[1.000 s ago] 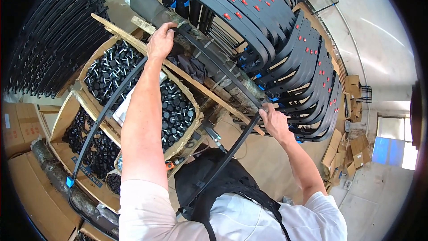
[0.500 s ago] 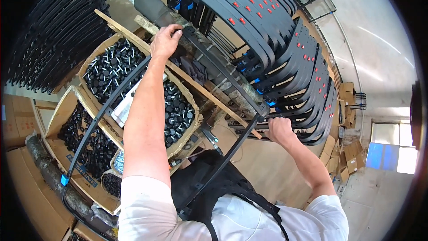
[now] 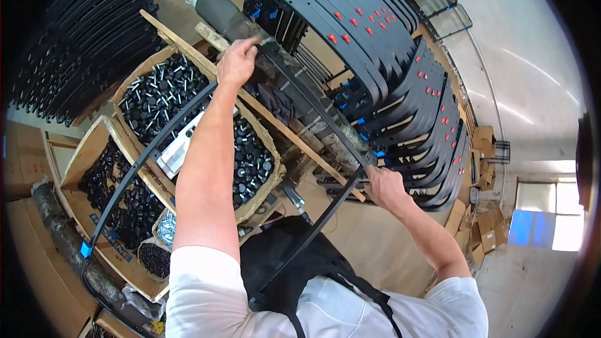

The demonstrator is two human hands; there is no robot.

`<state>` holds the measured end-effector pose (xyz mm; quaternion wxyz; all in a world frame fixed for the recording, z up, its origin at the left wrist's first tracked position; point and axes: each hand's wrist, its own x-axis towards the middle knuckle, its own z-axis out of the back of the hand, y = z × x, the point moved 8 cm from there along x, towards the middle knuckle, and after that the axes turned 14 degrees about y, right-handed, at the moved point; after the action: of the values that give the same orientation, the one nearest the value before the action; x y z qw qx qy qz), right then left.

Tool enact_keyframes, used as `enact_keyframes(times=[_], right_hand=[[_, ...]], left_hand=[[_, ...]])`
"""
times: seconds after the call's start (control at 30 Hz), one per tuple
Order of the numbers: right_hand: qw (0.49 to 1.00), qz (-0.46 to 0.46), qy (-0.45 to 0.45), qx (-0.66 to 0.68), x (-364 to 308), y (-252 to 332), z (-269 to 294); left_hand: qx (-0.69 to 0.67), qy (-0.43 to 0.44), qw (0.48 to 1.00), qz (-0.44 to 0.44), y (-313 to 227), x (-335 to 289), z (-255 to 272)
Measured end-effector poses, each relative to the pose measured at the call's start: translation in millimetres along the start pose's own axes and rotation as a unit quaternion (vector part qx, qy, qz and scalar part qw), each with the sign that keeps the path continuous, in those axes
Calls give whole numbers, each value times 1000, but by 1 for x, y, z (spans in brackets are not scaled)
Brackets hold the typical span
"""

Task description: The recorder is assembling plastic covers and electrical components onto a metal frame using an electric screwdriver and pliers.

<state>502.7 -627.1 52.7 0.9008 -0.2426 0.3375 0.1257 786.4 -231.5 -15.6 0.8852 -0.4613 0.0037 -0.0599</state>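
Observation:
A black metal tube frame [image 3: 319, 107] lies across in front of me, its far bar resting along a padded, wrapped roller. My left hand [image 3: 236, 64] is closed round the frame's far left corner, the fingertips partly hidden. At the right corner, my right hand [image 3: 385, 186] has its fingers curled against the joint of two bars. One side of the frame curves down on the left past a blue clip [image 3: 86, 249]. Another bar runs toward my black apron [image 3: 282, 250].
Beneath the frame stand cardboard boxes of black-headed bolts [image 3: 163, 91] and small black parts [image 3: 122, 197], with a white box [image 3: 178, 149] on top. Stacked black frames with red plugs [image 3: 375, 56] rise at the right; more black frames [image 3: 78, 44] stand far left. A wooden strip [image 3: 300, 143] crosses the middle.
The view has shifted slightly. My right hand has moved a little left, closer onto the frame's corner. My left hand keeps its place at the far corner.

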Motion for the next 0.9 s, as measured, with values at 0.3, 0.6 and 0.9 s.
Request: enact_keyframes(times=[0.3,0.6,0.9], right_hand=[[987,-12,-111,114,7,19,16],[985,-37,-135,103,15,17,13],[985,-37,-123,115,14,4,3]], left_hand=[[78,54,995,35,-22,7,-1],[158,-267,943,121,46,-31,157],[277,-59,959,-1,0,0,94]])
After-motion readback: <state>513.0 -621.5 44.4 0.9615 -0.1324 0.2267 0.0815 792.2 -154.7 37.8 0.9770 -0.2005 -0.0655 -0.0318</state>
